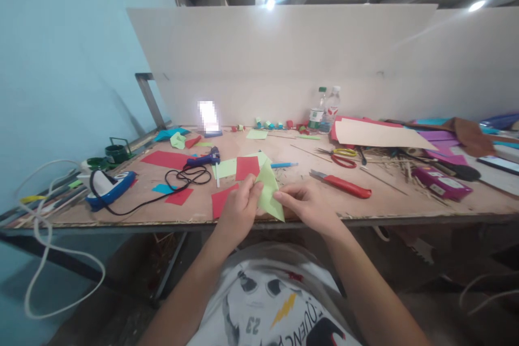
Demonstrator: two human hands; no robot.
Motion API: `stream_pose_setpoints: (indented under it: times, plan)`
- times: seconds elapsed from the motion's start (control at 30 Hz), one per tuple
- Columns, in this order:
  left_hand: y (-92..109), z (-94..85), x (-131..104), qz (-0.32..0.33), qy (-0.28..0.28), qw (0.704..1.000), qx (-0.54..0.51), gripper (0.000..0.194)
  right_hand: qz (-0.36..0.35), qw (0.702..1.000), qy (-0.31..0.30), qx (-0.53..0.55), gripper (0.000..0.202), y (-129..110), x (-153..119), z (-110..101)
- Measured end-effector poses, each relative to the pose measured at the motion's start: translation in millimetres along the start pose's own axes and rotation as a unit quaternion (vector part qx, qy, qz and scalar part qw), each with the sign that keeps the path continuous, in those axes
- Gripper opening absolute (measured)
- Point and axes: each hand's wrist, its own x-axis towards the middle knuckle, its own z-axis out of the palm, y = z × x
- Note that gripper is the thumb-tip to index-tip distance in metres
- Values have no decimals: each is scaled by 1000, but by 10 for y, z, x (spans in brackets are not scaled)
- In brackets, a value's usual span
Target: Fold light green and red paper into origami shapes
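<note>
A folded sheet of light green paper (pixel 268 190) is held up over the table's front edge, between my two hands. My left hand (pixel 242 200) pinches its left side, thumb on top. On the right side, my right hand (pixel 302 201) grips the paper's edge between thumb and finger. Behind the paper lie a red paper square (pixel 247 167) and a flat green sheet (pixel 227 168). Another red piece (pixel 221 201) is partly covered by my left hand. A blue pen (pixel 284 165) rests just beyond the green paper.
Right of my hands lie a red-handled cutter (pixel 344 185) and scissors (pixel 344 160). To the left are a purple glue gun (pixel 205 158) with a black cord and a blue-white power strip (pixel 110 190). Two bottles (pixel 317 111) stand at the back. A purple packet (pixel 441 183) sits far right.
</note>
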Motion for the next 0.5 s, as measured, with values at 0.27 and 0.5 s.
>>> stream_pose_setpoints:
  times: [0.27,0.5]
  plan:
    - [9,-10,9,2,35,999,1,29,-4,1000,1,-28,55,3,-13,0]
    - [-37,-14,10,-27,42,998,-32,29,3,999,-18,-34,50,-4,2,-15]
